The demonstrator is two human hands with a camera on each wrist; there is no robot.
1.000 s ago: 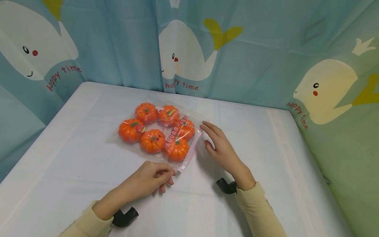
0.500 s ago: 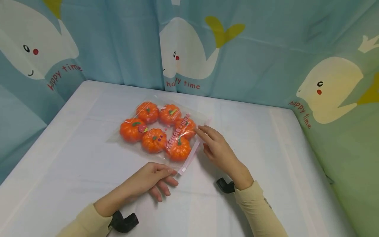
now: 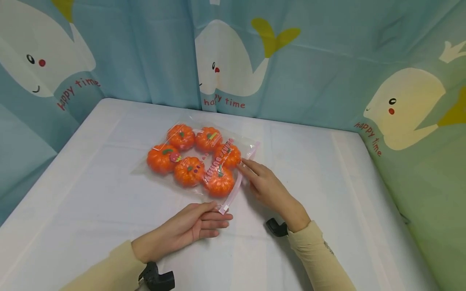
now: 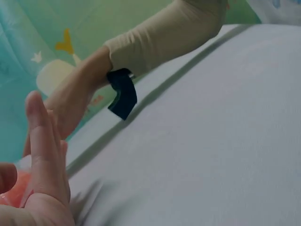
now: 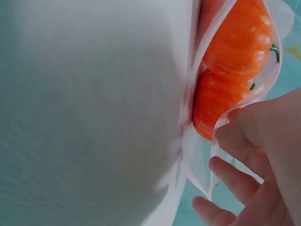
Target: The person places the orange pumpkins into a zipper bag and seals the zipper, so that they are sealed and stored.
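Note:
A clear zip bag (image 3: 198, 194) with pink lettering lies flat on the white table, holding several small orange pumpkins (image 3: 189, 171) with green stems. My right hand (image 3: 271, 190) pinches the upper lip of the bag's pink-edged mouth. In the right wrist view, the mouth gapes beside the right hand (image 5: 254, 155), and two pumpkins (image 5: 221, 99) show inside. My left hand (image 3: 189, 228) is at the near corner by the zip slider (image 3: 223, 209), its fingers straight beneath and its thumb by the corner. In the left wrist view the left hand (image 4: 44, 165) shows straight fingers.
The white table (image 3: 309, 169) stands against a blue-green curtain (image 3: 320, 81) printed with whales. A black wrist mount (image 3: 156, 277) sits on the left wrist, and another mount (image 3: 276, 227) on the right.
My left hand has turned palm up and straightened its fingers, moving right under the bag's corner. My right hand has shifted left onto the bag's mouth and taken hold of its lip.

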